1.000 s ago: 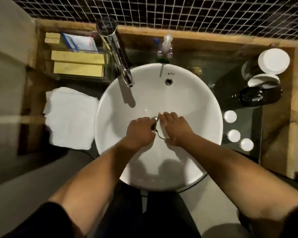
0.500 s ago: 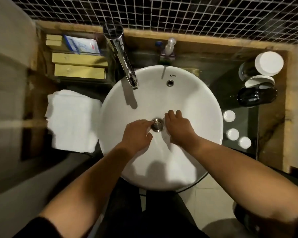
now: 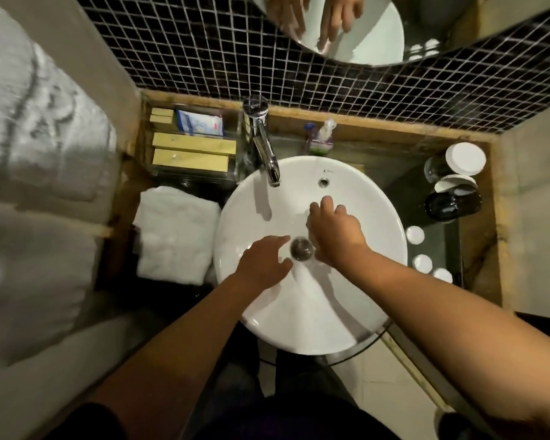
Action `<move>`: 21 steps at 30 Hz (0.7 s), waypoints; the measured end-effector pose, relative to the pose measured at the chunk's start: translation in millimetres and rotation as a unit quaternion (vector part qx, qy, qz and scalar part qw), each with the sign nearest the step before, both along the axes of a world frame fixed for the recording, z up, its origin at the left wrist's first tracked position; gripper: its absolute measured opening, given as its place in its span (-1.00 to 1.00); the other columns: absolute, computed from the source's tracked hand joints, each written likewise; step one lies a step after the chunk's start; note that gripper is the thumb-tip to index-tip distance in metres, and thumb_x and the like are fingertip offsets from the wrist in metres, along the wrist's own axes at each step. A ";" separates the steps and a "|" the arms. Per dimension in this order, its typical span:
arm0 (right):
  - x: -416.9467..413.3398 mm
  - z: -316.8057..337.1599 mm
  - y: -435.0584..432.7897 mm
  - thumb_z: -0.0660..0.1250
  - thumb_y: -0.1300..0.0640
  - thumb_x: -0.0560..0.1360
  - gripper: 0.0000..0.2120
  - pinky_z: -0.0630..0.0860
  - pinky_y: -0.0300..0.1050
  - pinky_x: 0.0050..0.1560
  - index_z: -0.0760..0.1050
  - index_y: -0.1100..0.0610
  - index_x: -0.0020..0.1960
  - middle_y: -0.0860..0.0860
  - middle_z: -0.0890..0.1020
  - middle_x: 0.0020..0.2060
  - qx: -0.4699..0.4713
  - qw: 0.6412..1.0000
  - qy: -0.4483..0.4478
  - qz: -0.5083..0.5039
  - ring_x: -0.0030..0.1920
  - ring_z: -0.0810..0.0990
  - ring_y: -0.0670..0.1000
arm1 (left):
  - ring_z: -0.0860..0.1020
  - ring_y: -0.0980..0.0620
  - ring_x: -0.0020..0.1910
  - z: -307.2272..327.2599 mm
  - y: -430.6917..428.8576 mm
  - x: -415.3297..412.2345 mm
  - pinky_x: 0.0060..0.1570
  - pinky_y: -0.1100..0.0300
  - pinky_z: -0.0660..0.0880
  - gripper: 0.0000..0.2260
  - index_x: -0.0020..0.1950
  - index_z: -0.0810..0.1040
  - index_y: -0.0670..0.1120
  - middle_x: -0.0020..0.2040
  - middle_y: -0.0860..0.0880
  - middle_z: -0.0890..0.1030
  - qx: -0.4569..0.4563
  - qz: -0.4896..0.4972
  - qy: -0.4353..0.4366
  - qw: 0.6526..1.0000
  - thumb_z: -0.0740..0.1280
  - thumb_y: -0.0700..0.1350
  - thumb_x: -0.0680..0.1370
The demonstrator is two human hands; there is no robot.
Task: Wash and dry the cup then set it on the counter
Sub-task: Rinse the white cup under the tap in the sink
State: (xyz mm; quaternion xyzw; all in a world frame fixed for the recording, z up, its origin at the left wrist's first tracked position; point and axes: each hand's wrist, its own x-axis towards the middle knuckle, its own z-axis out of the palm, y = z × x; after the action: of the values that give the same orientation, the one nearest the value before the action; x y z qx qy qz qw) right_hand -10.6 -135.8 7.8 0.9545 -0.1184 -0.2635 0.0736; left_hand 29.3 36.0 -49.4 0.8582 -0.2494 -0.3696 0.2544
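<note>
Both hands hover in the white basin (image 3: 356, 306): the left hand (image 3: 261, 265) just left of the drain (image 3: 301, 248), fingers loose and empty; the right hand (image 3: 334, 230) just right of it, its grip unreadable. No cup is discernible. Washing seems unstarted; next comes fetching one.

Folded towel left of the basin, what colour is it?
White. The folded towel shows clearly in the head view, lying on the counter beside the basin.

A sink (image 3: 362, 198) is set in the middle of a counter (image 3: 477, 249). A tap (image 3: 262, 144) is placed behind it, a towel (image 3: 175, 233) left of it, and jars (image 3: 454, 182) right of it.
</note>
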 end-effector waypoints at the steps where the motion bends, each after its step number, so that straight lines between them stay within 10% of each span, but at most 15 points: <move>1: -2.2 3.1 1.1 0.56 -0.15 0.29 -0.26 0.48 -0.02 -0.33 0.32 0.15 0.28 0.15 0.43 0.09 0.043 0.998 -0.029 -0.048 -0.11 0.54 0.18 | 0.45 -0.04 0.36 5.6 -1.2 -0.1 0.36 0.06 0.37 -0.46 0.50 0.36 0.05 0.43 -0.03 0.47 -0.015 0.014 0.027 0.999 0.39 0.04 0.54; 5: -16.3 5.9 9.5 0.56 -0.38 0.09 -0.04 0.54 -0.05 -0.28 0.27 0.06 0.29 0.12 0.51 0.08 0.166 0.964 -0.102 -0.184 -0.17 0.58 0.17 | 0.55 -0.01 0.18 25.3 -3.8 -5.1 0.19 0.05 0.50 -0.25 0.52 0.26 0.17 0.31 0.04 0.56 -0.069 0.019 0.075 0.995 0.53 0.06 0.40; 12: -35.5 13.9 30.9 0.67 -0.16 0.14 0.06 0.41 -0.16 0.06 0.25 0.07 0.50 0.02 0.44 0.32 0.391 0.851 -0.128 -0.327 0.22 0.44 0.00 | 0.59 0.05 0.12 42.0 4.1 -12.7 0.12 -0.01 0.56 -0.23 0.43 0.27 0.29 0.23 0.16 0.60 -0.074 0.036 0.002 0.997 0.48 0.27 0.26; 21: -58.8 24.3 22.0 0.68 -0.09 0.23 0.22 0.21 -0.07 0.47 -0.03 0.06 0.63 0.06 0.23 0.57 0.397 0.892 -0.042 -0.214 0.54 0.21 0.09 | 0.52 0.01 0.25 50.2 20.0 -8.3 0.18 0.02 0.49 -0.25 0.47 0.28 0.15 0.35 0.09 0.52 -0.024 -0.043 -0.045 0.998 0.50 0.24 0.36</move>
State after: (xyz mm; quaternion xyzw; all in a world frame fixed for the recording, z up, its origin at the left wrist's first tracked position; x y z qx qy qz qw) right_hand -69.5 -113.8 32.0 0.8659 -0.2085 -0.2580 -0.3745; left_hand 21.0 56.0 0.8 0.8559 -0.3060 -0.3352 0.2478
